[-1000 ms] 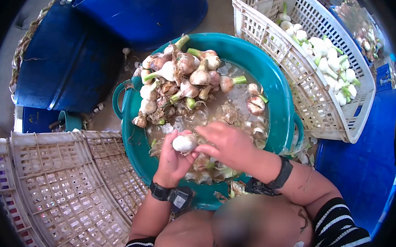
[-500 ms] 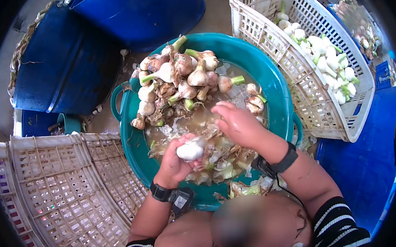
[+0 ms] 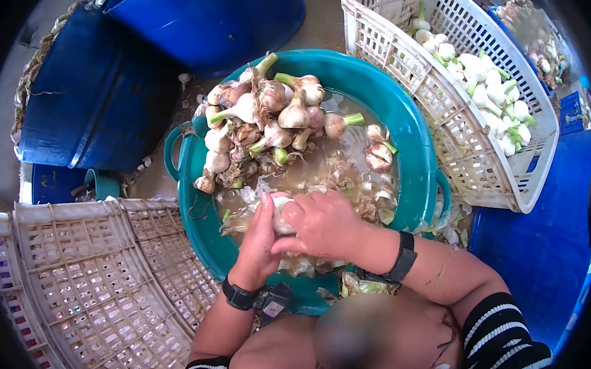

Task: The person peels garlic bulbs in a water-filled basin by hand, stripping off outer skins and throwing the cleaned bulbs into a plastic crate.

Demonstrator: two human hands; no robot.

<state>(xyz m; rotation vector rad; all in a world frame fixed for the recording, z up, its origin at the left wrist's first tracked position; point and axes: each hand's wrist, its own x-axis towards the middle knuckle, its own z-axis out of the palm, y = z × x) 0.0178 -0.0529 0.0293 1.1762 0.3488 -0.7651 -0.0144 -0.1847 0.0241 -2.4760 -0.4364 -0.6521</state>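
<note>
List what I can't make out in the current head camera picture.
All in the head view:
Garlic bulb: partly hidden by the left hand and right hand; I can't tell how much skin remains.
Teal tub: floor hidden by murky water and loose garlic skins.
Garlic pile: lower bulbs covered by those above.
Upper blue barrel: cut off by the top edge.
White label by the left wrist: too small to read.

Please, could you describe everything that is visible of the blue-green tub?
The blue-green tub is wide, round and open-topped, apparently plastic, with a left handle and a right handle, both looped. It stands upright. Unpeeled garlic bulbs are heaped toward its far left; loose skins lie in murky water. The left hand and right hand, above it, hide part of its near side.
</note>
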